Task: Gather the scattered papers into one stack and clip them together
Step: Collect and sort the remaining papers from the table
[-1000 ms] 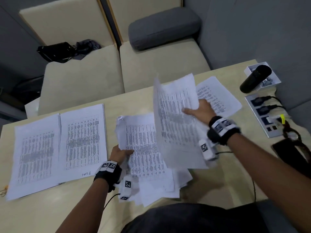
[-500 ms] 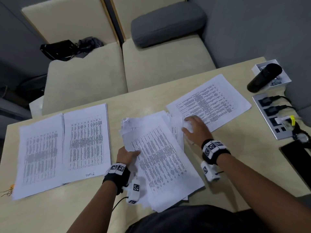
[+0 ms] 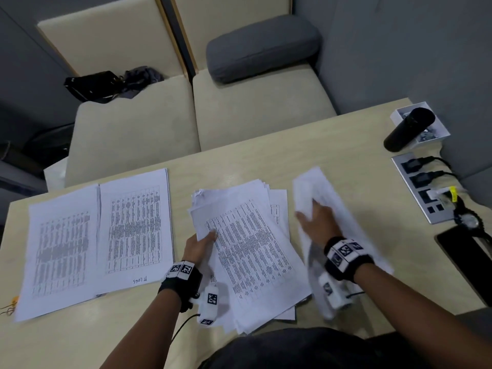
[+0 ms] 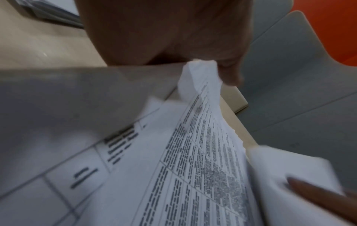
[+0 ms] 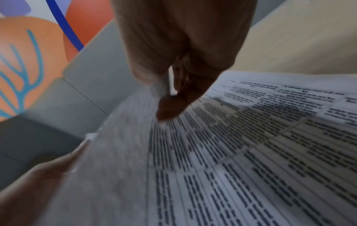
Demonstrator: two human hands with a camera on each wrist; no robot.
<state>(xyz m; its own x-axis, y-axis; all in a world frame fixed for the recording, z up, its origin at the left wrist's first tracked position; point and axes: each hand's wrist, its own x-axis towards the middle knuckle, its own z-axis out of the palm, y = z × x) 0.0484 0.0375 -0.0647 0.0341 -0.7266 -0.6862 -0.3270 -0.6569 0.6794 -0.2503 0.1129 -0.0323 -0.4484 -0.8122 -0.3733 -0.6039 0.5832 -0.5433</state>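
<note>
A loose stack of printed papers [image 3: 253, 249] lies in the middle of the table [image 3: 239, 161]. My left hand [image 3: 199, 246] grips its left edge, thumb on the top sheet; the left wrist view shows the stack [image 4: 193, 152] close up under my left hand [image 4: 173, 30]. To the right, my right hand [image 3: 316, 222] holds a single printed sheet [image 3: 322, 187], blurred and lifted off the table. In the right wrist view my thumb presses on that sheet [image 5: 231, 152]. Two more printed sheets [image 3: 61, 251] [image 3: 135, 227] lie side by side at the left.
At the right edge are a black bottle [image 3: 408, 129], a white box [image 3: 439, 131], a power strip [image 3: 420, 187] with plugs, a watch [image 3: 468, 219] and a dark phone [image 3: 463, 262]. Beyond the table is a beige bench with a grey cushion [image 3: 263, 46] and a black bag [image 3: 93, 85].
My right hand laid one sheet on the stack, reached to the far right sheet, and has now picked it up and drawn it nearer. My left hand stayed on the stack's edge.
</note>
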